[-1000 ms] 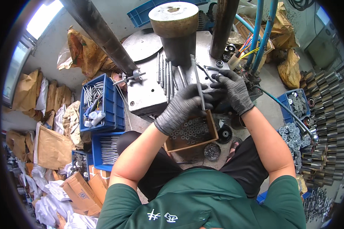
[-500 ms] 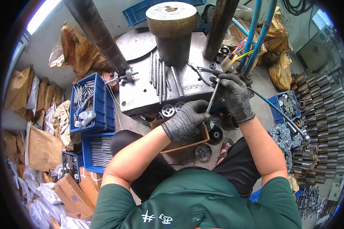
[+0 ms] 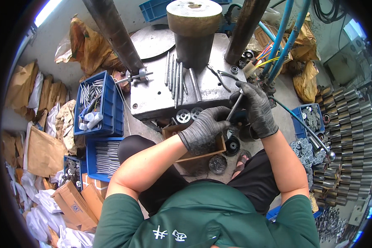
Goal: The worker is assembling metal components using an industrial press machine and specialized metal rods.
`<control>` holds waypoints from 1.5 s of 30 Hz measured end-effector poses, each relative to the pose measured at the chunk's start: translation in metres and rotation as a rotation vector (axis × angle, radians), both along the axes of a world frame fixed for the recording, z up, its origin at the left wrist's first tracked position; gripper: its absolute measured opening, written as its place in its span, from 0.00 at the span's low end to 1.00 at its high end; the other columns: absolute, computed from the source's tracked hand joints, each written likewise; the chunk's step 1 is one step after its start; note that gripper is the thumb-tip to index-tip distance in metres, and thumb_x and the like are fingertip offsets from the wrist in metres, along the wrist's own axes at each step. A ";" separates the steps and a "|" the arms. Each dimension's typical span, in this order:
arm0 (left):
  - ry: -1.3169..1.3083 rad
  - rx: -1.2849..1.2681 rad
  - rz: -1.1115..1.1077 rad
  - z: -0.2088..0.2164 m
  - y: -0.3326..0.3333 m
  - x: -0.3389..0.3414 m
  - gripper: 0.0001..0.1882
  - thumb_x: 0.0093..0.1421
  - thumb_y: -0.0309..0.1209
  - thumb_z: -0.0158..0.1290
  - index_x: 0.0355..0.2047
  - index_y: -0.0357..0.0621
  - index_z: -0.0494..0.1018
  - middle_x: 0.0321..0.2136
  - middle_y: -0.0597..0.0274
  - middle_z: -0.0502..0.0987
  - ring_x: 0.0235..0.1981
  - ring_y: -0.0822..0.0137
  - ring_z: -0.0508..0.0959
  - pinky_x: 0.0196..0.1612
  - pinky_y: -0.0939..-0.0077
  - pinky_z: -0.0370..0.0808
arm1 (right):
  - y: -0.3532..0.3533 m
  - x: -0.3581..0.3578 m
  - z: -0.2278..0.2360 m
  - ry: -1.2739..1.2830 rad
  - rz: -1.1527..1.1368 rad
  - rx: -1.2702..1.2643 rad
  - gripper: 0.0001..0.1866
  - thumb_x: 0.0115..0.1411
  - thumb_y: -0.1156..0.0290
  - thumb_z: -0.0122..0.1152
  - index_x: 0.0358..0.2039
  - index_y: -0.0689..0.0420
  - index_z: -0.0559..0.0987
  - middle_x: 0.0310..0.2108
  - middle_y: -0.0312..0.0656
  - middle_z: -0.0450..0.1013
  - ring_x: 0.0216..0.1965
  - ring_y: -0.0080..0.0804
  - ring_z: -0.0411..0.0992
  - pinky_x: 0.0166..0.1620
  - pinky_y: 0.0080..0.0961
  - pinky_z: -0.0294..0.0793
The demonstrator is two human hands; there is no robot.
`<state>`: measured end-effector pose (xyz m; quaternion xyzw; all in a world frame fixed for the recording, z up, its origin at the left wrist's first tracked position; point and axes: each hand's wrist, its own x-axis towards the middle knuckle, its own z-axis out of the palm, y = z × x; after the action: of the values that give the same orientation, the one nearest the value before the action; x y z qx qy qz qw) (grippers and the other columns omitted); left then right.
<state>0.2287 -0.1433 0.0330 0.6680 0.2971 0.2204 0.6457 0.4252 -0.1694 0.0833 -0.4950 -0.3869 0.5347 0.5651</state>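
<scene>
A slim metal shaft (image 3: 235, 106) slants between my two gloved hands in front of the press table (image 3: 153, 97). My left hand (image 3: 206, 129), in a grey glove, pinches its lower end. Around the upper end are the closed fingers of my right hand (image 3: 257, 109), also gloved. On the table behind lie several similar shafts (image 3: 177, 82), side by side. Next to them rests a thicker metal bar (image 3: 195, 85). Pliers (image 3: 220, 79) with spread handles lie close to my right fingertips.
A heavy press ram (image 3: 194, 41) stands on the table between steel columns (image 3: 118, 39). Left are blue crates (image 3: 115, 109) of metal parts and shafts. Below my hands sits an open wooden box (image 3: 194, 157). A ball-ended lever (image 3: 314, 136) juts at right, before stacked metal cylinders (image 3: 351, 144).
The view has shifted slightly, so the table appears a little lower and further right. My right fingers have closed further round the shaft's upper end, and the shaft leans a little more.
</scene>
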 end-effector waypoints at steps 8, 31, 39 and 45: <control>0.035 0.010 0.072 0.010 -0.006 0.000 0.22 0.62 0.26 0.59 0.57 0.34 0.75 0.45 0.56 0.82 0.48 0.69 0.80 0.56 0.69 0.77 | -0.009 -0.010 0.004 0.014 -0.012 -0.045 0.18 0.74 0.59 0.51 0.54 0.60 0.77 0.37 0.41 0.78 0.32 0.26 0.78 0.40 0.24 0.80; -0.332 -0.293 0.361 0.023 -0.035 -0.036 0.13 0.70 0.29 0.54 0.52 0.37 0.74 0.39 0.58 0.81 0.38 0.68 0.83 0.44 0.72 0.83 | 0.050 0.056 -0.041 -0.488 -0.185 0.111 0.13 0.73 0.61 0.57 0.47 0.57 0.80 0.30 0.34 0.77 0.28 0.19 0.72 0.31 0.24 0.72; -0.166 -0.831 0.748 -0.082 -0.061 -0.038 0.18 0.67 0.32 0.56 0.54 0.41 0.69 0.44 0.54 0.78 0.48 0.57 0.81 0.50 0.58 0.82 | 0.013 0.023 -0.015 -0.166 0.170 -0.015 0.15 0.72 0.62 0.58 0.55 0.54 0.77 0.28 0.33 0.73 0.23 0.18 0.70 0.24 0.20 0.73; -0.586 -0.866 0.927 -0.091 -0.019 -0.038 0.18 0.65 0.30 0.55 0.53 0.39 0.68 0.47 0.50 0.77 0.51 0.52 0.78 0.56 0.51 0.79 | -0.010 -0.028 -0.030 -1.134 0.367 0.202 0.15 0.65 0.63 0.65 0.48 0.56 0.77 0.37 0.47 0.76 0.40 0.44 0.79 0.43 0.43 0.78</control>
<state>0.1904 -0.1623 -0.0583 0.0681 0.4263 0.5060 0.7468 0.3974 -0.1793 0.0530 -0.5721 -0.7557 0.2367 0.2135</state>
